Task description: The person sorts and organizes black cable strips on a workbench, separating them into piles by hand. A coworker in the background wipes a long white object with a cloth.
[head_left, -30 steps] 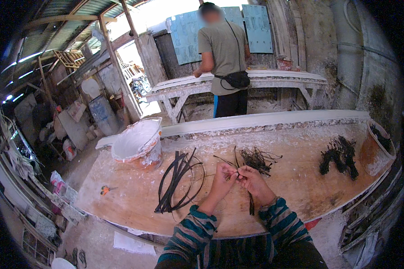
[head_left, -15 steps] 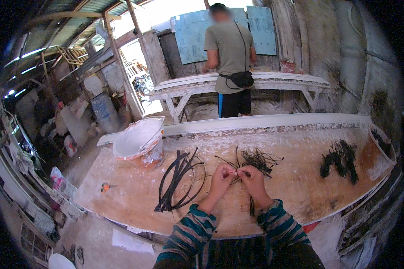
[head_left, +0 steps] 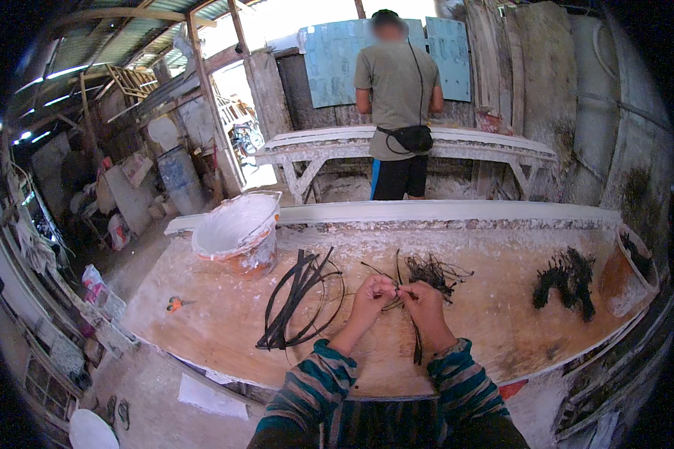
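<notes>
Two hands meet over the middle of the bench [head_left: 225,329]: the left hand [head_left: 371,293] and right hand [head_left: 421,298], fingers pinched shut on a thin dark strand [head_left: 415,338] that trails down toward the person. It looks light, limp and easily tangled, best held near its end. Beyond lie a tangled dark pile [head_left: 433,269], looped black strips [head_left: 301,298] and a white bucket [head_left: 236,232].

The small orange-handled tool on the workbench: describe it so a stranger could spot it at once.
Start at the long, pale-stained workbench and find the white bucket at its left end. Just below and left of that bucket lies the small orange-handled tool, alone near the bench's edge; everything else lying nearby is black strips or dark fibre.
</notes>
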`<state>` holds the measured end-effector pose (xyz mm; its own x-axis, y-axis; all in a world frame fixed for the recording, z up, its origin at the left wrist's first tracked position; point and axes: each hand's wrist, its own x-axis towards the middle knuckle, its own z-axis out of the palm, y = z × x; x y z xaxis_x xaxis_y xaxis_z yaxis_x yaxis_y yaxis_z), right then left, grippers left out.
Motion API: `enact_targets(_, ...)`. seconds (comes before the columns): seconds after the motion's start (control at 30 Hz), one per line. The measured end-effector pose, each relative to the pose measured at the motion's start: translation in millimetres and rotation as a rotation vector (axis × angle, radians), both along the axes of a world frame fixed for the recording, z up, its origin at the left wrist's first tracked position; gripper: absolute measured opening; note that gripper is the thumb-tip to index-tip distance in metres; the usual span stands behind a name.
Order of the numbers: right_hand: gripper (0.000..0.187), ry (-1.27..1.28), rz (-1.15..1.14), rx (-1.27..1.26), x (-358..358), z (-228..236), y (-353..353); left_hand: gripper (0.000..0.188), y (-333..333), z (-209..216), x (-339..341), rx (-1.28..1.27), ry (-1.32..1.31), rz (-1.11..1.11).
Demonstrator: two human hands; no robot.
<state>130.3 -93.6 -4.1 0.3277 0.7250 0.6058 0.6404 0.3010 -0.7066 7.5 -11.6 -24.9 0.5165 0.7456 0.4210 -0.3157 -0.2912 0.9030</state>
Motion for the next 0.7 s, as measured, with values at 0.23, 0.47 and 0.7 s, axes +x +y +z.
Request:
enact_targets(0.23, 0.013, -0.081, -0.046, -0.07, -1.7, 0.2, -1.8, 0.025, -1.6, -0.2, 1.6, -0.032, 0.043, -0.02)
enact_targets(0.47, 0.013, -0.155, -0.013, -0.06, -0.7, -1.2, -2.1, 0.027, -9.8, -0.8, 4.1, 0.122, 0.108, 0.067)
enact_targets(0.7, 0.012, -0.109, -0.017, -0.065, -3.0, -5.9, 1.2, 0.032, -25.2, 14.5, 1.4, 0.254, 0.182, 0.235)
